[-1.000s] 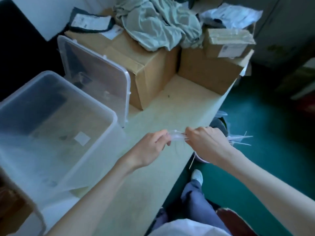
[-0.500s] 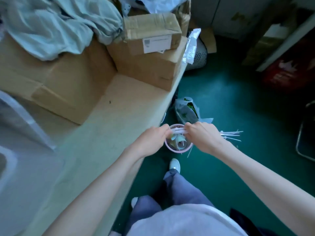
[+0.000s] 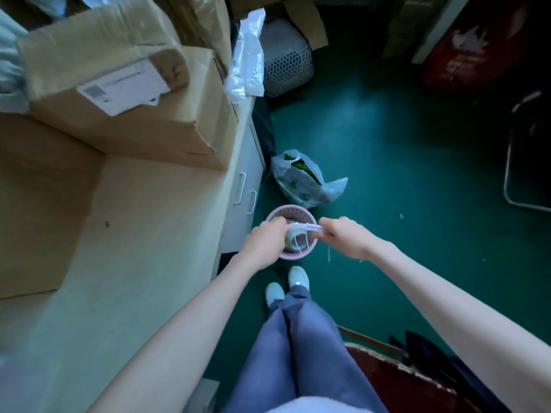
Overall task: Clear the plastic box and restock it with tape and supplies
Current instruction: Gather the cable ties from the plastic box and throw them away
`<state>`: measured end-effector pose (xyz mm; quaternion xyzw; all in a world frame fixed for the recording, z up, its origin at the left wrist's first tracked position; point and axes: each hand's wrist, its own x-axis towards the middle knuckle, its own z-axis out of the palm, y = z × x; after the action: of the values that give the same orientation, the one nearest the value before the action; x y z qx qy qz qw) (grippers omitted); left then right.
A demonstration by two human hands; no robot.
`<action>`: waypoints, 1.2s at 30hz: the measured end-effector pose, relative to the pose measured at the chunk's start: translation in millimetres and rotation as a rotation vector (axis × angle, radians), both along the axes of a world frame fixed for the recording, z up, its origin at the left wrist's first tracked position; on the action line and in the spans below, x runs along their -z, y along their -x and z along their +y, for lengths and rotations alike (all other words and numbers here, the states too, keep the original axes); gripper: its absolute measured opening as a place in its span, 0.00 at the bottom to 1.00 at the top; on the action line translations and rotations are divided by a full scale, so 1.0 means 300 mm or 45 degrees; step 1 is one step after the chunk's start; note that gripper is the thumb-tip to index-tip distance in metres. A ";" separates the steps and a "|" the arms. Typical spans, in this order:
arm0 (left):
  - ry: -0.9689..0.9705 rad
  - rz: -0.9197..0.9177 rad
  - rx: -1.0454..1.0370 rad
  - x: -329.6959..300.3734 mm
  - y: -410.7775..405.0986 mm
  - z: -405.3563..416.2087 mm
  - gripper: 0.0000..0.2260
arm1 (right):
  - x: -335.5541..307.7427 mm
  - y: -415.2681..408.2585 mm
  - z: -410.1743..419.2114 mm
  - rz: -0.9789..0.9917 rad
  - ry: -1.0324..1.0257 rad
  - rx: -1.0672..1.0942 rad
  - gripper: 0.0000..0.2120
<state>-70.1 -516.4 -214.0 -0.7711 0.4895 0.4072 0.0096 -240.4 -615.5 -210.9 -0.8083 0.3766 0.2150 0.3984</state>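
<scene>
Over a small pink bin (image 3: 310,254) on the green floor (image 3: 417,162), the person holds a bunch of thin white plastic strips (image 3: 302,226) with both hands. The strips look like cable ties, but the picture is too blurry to be sure. They are long, skinny and pale, and they lie flat in a tight bundle from one hand to the other. A couple of loose ends hang down toward the inside of the bin.

The left hand (image 3: 266,237) is curled round one end of the bundle. The right hand (image 3: 343,234) pinches the other end with its fingers bent.

The pink bin has small holes in its wall and stands just beside the cream desk (image 3: 143,234). Something round and pale sits inside it, too unclear to name.

A white plastic bag with green marks (image 3: 304,183) lies on the floor near the bin. Brown cardboard boxes (image 3: 125,93) are stacked on the desk. A white mesh basket (image 3: 287,65) stands farther back on the floor. The person's blue trousers (image 3: 298,344) and pale shoes (image 3: 298,277) show below the hands.
</scene>
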 end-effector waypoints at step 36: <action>-0.126 -0.636 0.271 1.507 -0.057 -0.338 0.12 | 1.456 -0.039 0.037 -0.279 -0.180 1.195 0.13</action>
<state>-53.0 -617.7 -666.2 -0.7904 0.5297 0.2247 0.2105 -228.6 -604.4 -647.7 -0.5400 0.6407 -0.0492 0.5436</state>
